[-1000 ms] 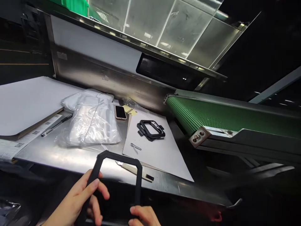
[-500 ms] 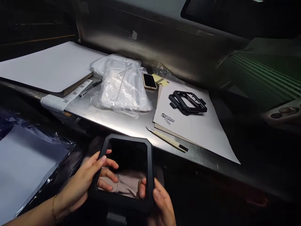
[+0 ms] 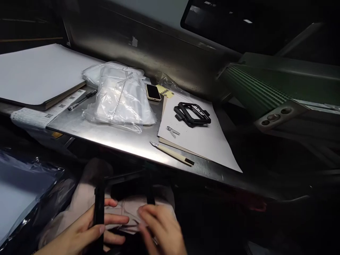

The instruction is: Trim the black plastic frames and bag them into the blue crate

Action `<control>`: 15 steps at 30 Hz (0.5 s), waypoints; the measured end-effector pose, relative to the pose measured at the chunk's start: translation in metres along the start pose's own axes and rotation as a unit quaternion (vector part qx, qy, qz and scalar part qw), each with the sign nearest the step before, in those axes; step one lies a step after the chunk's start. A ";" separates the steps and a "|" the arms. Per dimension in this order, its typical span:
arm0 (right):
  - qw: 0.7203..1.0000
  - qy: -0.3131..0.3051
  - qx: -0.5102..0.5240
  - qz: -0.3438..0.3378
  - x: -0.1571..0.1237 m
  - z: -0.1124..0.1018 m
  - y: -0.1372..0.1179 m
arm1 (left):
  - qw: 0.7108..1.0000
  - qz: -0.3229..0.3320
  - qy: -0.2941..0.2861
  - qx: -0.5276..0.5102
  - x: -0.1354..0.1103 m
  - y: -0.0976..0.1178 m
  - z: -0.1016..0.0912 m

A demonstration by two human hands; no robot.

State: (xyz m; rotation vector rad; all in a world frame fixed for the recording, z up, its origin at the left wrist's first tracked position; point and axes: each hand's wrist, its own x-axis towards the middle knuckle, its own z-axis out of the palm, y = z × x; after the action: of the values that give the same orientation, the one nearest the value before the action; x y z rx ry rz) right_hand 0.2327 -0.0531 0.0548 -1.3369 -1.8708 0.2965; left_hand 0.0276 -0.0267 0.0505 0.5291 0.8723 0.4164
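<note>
My left hand [image 3: 87, 226] grips one side of a black plastic frame [image 3: 99, 209], thumb on the near face and fingers reaching through its opening. The frame is tilted, so that side shows edge-on, and its far bars fade into the dark. My right hand [image 3: 164, 228] is at the frame's other side, fingers bent and smeared by motion; whether it grips the frame I cannot tell. On the table, white sheets [image 3: 212, 141] carry more black plastic frames [image 3: 192, 114] and a nail clipper [image 3: 173, 131]. A craft knife [image 3: 172, 153] lies along the sheets' front edge.
A clear plastic-wrapped bundle [image 3: 122, 99] rests mid-table, with a phone [image 3: 153, 92] and yellow label sheet [image 3: 166, 91] beside it. To the left are a pen [image 3: 83, 100] and a large white stack [image 3: 45, 78]. Green ribbed machinery [image 3: 255, 92] stands at right.
The black frame has turned from facing me to nearly edge-on. My right hand has moved left, its fingers now over the opening. The view has swung right.
</note>
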 end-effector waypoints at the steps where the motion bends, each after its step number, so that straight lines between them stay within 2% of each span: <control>1: 0.999 0.030 -0.021 0.005 0.014 -0.020 0.013 | 1.000 -0.011 -0.011 -0.004 0.000 0.004 -0.001; 3: 0.992 0.100 -0.070 0.017 0.043 -0.051 0.040 | 0.999 -0.019 -0.043 -0.009 -0.001 0.012 -0.001; 4: 0.988 0.127 -0.084 0.023 0.056 -0.061 0.053 | 0.998 -0.016 -0.060 -0.010 -0.002 0.015 -0.001; 6: 0.986 0.134 -0.089 0.041 0.075 -0.068 0.071 | 0.997 -0.004 -0.083 -0.005 -0.001 0.020 -0.001; 8: 0.990 0.102 -0.072 0.060 0.087 -0.064 0.076 | 0.995 0.005 -0.100 0.006 0.000 0.022 -0.003; 11: 0.994 0.034 -0.030 0.101 0.094 -0.054 0.067 | 0.991 0.013 -0.129 0.028 0.002 0.023 -0.008; 15: 0.981 -0.072 0.055 0.172 0.098 -0.048 0.052 | 0.987 0.018 -0.138 0.077 0.003 0.029 -0.010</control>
State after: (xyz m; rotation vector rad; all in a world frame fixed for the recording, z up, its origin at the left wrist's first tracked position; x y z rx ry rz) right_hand 0.2909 0.0426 0.1003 -1.5943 -1.7038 0.6815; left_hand 0.0176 0.0003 0.0604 0.7279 0.6320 0.3008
